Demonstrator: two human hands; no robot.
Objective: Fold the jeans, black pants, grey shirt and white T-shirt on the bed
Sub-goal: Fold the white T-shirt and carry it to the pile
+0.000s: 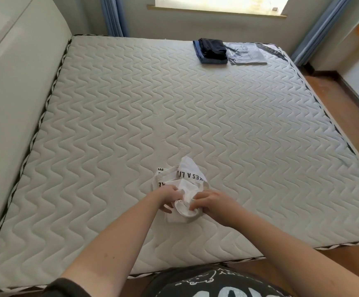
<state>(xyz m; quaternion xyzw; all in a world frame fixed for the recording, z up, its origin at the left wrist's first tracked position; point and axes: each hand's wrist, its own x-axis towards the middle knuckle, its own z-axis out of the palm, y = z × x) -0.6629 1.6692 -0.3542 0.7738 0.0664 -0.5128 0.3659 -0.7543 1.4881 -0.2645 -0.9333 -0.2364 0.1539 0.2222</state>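
Starting at the left: headboard [13, 82] along that side, quilted bed [131, 108] spreading right. Near the front edge, slightly right of centre, white T-shirt [185, 185] bunched into a small crumpled heap, black lettering showing on top. Left hand [165, 198] curled on the heap's near-left fold, fingers pinching cloth; right hand [213, 203] clenched on the near-right fold, touching the same rolled edge. Both about equally close; bulk of the shirt lying away from the fingers, toward the window, so probably needing a pull apart and a shake-out before any fold. Long axis of the heap not readable. Far right corner: jeans [198, 50] folded, black pants [211, 47] stacked on top, grey shirt [247, 53] folded just beside. Likely the last garment.
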